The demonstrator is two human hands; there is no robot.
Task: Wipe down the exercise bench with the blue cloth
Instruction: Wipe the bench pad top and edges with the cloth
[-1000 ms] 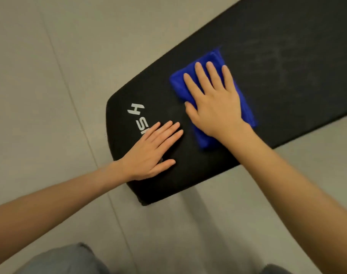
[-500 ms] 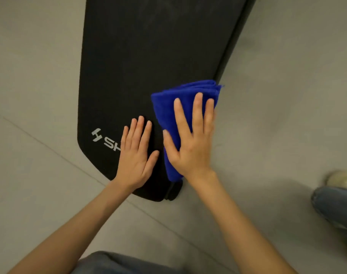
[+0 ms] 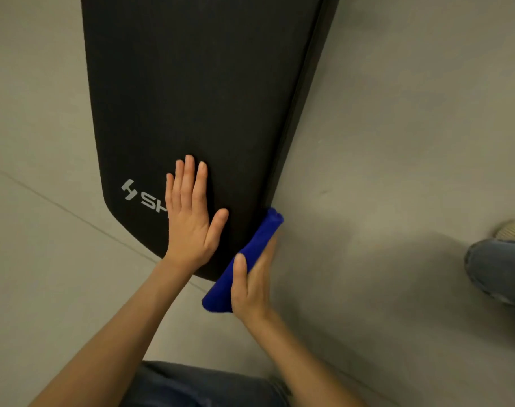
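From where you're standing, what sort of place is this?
Probably a gym or home workout room. A black padded exercise bench with a printed logo stands over a grey floor, and the right hand holds a blue cloth against the bench's side edge while the left hand rests flat on top.

The only readable print stands on the black padded top of the bench point(image 3: 191, 83), near its rounded near-left corner. It is pale grey. First comes a small angular logo mark point(image 3: 129, 189), like a slanted H made of two hooked halves. Just right of it are the capital letters "SH" point(image 3: 153, 201), running slightly downhill toward the near edge. The left hand point(image 3: 191, 221) lies flat across the rest of the word, so the full brand name cannot be told.
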